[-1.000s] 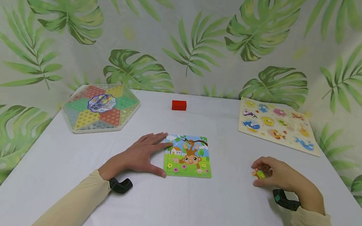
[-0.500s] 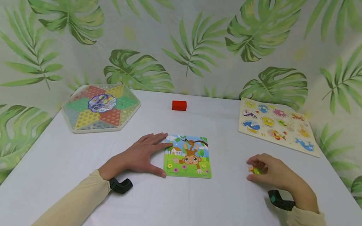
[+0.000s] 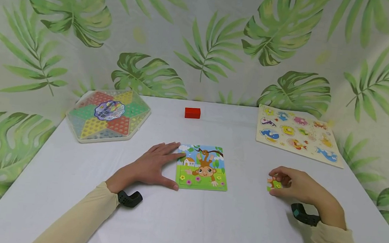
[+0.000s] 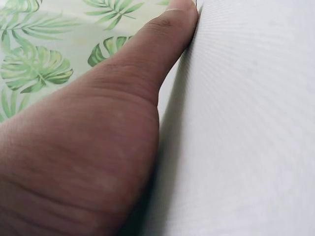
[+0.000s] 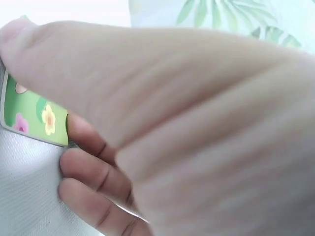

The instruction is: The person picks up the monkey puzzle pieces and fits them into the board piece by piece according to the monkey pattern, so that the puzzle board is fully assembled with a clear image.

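Note:
A square jigsaw puzzle with a monkey hanging from a branch lies flat on the white table, in the middle of the head view. Along its left edge rests my left hand, fingers spread and fairly straight, the index fingertip over the picture and the thumb at the lower left corner. To the right of the puzzle, apart from it, my right hand pinches a small jigsaw piece between thumb and fingers. Seen from the right wrist, the piece is green with pink and yellow flowers; the thumb covers part of it.
At the back left lies a hexagonal board game box in several colours. A red block stands at the back centre. A wooden sea-animal peg puzzle lies at the back right, before a leaf-patterned cloth.
My right hand shifts a little left, then slightly back right, and the jigsaw piece in it turns so more of its picture shows. The left hand and the monkey puzzle stay still.

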{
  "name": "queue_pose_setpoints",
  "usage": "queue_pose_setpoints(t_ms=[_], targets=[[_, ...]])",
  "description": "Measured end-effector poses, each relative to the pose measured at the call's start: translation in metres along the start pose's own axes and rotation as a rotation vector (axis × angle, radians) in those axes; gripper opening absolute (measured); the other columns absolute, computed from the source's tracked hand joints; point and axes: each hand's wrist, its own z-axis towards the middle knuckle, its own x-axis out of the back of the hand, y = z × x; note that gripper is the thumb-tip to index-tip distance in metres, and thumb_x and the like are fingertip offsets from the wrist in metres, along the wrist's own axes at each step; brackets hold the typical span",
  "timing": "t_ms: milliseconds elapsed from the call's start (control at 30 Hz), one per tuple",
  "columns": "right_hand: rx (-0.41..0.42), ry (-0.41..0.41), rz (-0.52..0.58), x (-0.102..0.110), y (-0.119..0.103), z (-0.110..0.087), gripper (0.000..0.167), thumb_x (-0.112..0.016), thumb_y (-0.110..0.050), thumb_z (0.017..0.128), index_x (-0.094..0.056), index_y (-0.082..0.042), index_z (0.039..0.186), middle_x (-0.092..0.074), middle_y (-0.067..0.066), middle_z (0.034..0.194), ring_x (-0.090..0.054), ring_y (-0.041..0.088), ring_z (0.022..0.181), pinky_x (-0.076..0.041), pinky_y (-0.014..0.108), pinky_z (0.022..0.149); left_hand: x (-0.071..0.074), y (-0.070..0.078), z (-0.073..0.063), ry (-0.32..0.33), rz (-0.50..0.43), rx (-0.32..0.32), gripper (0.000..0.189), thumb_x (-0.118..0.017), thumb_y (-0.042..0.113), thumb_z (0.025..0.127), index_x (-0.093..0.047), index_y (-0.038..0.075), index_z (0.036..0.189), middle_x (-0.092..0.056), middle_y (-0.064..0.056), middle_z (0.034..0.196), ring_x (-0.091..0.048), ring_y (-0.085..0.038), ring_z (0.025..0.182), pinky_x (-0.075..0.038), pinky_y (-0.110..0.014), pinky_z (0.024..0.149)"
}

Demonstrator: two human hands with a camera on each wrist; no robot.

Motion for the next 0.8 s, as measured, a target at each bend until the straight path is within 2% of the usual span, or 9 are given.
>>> queue_pose_setpoints(t_ms=[300, 467, 600, 800], targets=[[-0.01, 0.033, -0.009, 0.001, -0.001, 0.001, 0.042, -0.085, -0.041, 0.085, -0.069, -0.013, 0.112, -0.061, -0.008, 0.083, -0.055, 0.002, 0.074, -0.047, 0.021, 0.067, 0.002, 0.002, -0.001, -0.004, 0.0, 0.004, 0.106, -0.071, 0.082, 0.073, -0.039, 0.03, 0.16, -0.02, -0.004, 0.173, -0.019, -0.026, 0.159, -0.016, -0.052, 0.128], [-0.04, -0.014, 0.023, -0.001, -0.004, -0.001, 0.052, -0.087, -0.046, 0.08, -0.067, -0.015, 0.116, -0.059, -0.004, 0.093, -0.054, 0.008, 0.081, -0.047, 0.022, 0.07, 0.002, 0.002, 0.0, -0.001, 0.002, -0.002, 0.106, -0.072, 0.081, 0.073, -0.04, 0.029, 0.16, -0.02, -0.004, 0.173, -0.019, -0.025, 0.159, -0.016, -0.051, 0.128], [-0.031, -0.082, 0.071, -0.004, -0.01, -0.001, 0.058, -0.091, -0.041, 0.078, -0.062, -0.013, 0.121, -0.058, -0.001, 0.097, -0.053, 0.011, 0.084, -0.047, 0.023, 0.07, 0.0, 0.001, 0.001, 0.003, 0.005, -0.01, 0.106, -0.072, 0.081, 0.074, -0.04, 0.029, 0.16, -0.02, -0.005, 0.172, -0.019, -0.026, 0.159, -0.017, -0.051, 0.128], [0.02, -0.075, 0.06, -0.006, -0.013, 0.002, 0.049, -0.09, -0.037, 0.08, -0.065, -0.014, 0.116, -0.059, -0.003, 0.096, -0.053, 0.01, 0.083, -0.048, 0.022, 0.07, 0.0, 0.001, 0.0, 0.008, 0.01, -0.009, 0.106, -0.071, 0.082, 0.073, -0.04, 0.029, 0.16, -0.021, -0.005, 0.172, -0.02, -0.027, 0.159, -0.017, -0.052, 0.128]])
